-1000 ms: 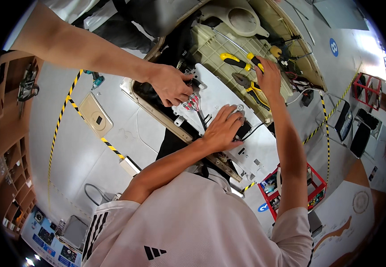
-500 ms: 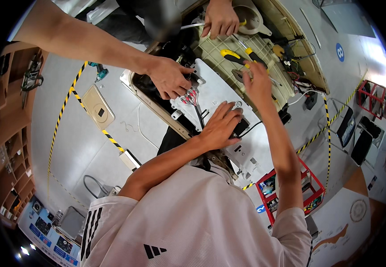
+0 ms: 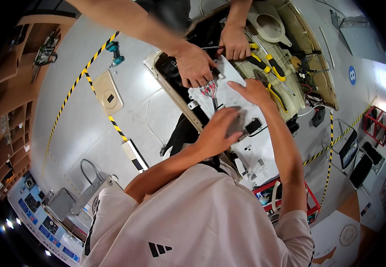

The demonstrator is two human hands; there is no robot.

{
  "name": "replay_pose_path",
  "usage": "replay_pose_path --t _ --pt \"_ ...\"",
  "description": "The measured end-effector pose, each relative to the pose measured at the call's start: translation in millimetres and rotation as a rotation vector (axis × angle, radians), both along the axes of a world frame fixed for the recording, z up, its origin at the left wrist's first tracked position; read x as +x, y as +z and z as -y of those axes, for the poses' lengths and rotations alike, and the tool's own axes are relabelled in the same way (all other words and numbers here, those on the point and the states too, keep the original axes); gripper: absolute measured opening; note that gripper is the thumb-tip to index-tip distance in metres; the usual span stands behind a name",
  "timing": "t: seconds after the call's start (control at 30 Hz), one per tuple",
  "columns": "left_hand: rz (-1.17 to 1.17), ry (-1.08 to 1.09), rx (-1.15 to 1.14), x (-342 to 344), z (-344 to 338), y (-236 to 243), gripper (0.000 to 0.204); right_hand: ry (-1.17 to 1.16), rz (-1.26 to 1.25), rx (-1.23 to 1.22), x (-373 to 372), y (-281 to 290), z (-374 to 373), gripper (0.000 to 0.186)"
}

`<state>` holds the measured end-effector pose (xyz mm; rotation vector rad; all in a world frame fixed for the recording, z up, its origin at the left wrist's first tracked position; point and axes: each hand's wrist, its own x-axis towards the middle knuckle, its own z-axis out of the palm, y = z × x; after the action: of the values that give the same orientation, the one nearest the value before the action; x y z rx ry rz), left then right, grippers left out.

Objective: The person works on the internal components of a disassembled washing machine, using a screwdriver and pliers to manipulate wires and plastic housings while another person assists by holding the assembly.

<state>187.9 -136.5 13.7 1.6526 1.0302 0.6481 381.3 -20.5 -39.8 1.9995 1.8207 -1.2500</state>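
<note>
Left hand [image 3: 222, 129]: thumb spread wide from the fingers, held over the white panel [image 3: 264, 153] just left of the small black box [image 3: 253, 126]; right hand [image 3: 255, 92]: thumb stuck out over the panel's upper part, finger spacing and contact can't be told. Panel is laid across the opened beige casing [image 3: 178, 101], with red-sleeved wires [image 3: 208, 89] gathered near its left edge, right by a co-worker's hand [image 3: 194, 66]. Beyond the right hand, yellow-black pliers [image 3: 276, 98] and screwdrivers [image 3: 275, 67] are rested on a ribbed beige part [image 3: 286, 50].
</note>
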Motion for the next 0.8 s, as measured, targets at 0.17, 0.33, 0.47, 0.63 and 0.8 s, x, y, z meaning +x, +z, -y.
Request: replay_pose_path --t 0.17,0.33,0.47,0.63,0.8 --pt "0.341 0.675 -0.898 -24 12 18 0.057 -0.029 0.013 0.016 4 -3 -1 0.079" --pt "0.417 0.661 -1.164 -19 -16 0 0.038 -0.105 -0.134 0.062 8 1 9 0.088" --pt "0.405 0.654 -1.208 -16 -26 -10 0.027 -0.143 -0.169 0.013 8 9 9 0.083" --pt "0.379 0.628 -1.307 -22 -35 -8 0.024 -0.144 -0.197 0.005 6 15 7 0.084" --pt "0.337 0.527 -1.279 -24 -37 -4 0.028 -0.117 -0.104 0.109 8 14 13 0.088"
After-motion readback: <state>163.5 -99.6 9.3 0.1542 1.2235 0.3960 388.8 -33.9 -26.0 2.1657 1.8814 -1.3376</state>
